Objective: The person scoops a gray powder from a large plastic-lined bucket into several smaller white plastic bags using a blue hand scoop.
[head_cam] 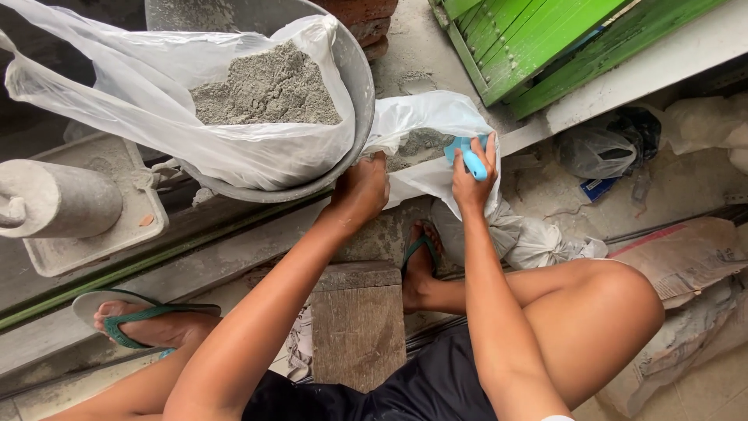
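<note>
My left hand [360, 189] grips the edge of a white plastic bag [425, 117] that holds grey powder, just below the rim of a grey metal pan [363, 86]. My right hand [470, 181] is closed on the handle of a light blue scoop [468, 154], whose head dips into the same bag. The pan holds another clear plastic bag [140, 93] with a heap of grey powder [269, 86] in it.
A grey cylindrical weight [54, 199] rests on a scale tray [93, 242] at left. A wooden block [357, 327] stands between my legs. Tied white bags [538, 242] lie near my foot. A green wooden frame [545, 47] and a paper sack [686, 257] lie at right.
</note>
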